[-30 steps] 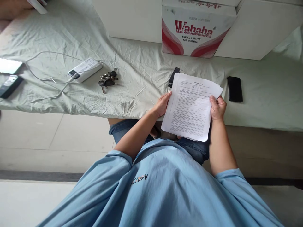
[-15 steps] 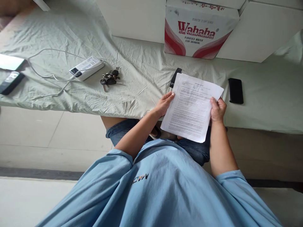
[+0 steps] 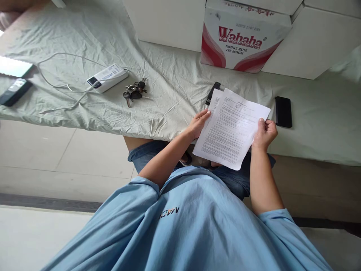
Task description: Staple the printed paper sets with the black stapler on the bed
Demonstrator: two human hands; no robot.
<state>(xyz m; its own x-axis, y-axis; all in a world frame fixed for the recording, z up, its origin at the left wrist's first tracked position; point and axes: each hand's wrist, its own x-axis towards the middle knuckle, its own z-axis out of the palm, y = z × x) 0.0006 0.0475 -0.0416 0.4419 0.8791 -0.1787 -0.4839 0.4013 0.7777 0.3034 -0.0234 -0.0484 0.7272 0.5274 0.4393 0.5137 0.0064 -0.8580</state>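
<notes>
Over the lap, at the bed's (image 3: 169, 90) edge | left hand (image 3: 199, 124) fingers pinching the printed sheets' (image 3: 231, 130) left edge, right hand (image 3: 265, 133) fingers pinching the right edge | step, as judged: top sheet fanned off the one beneath; separating needs steady grip | box (image 3: 242, 41) reads "Wahaha purified water for drinking"; sheet text too small
</notes>
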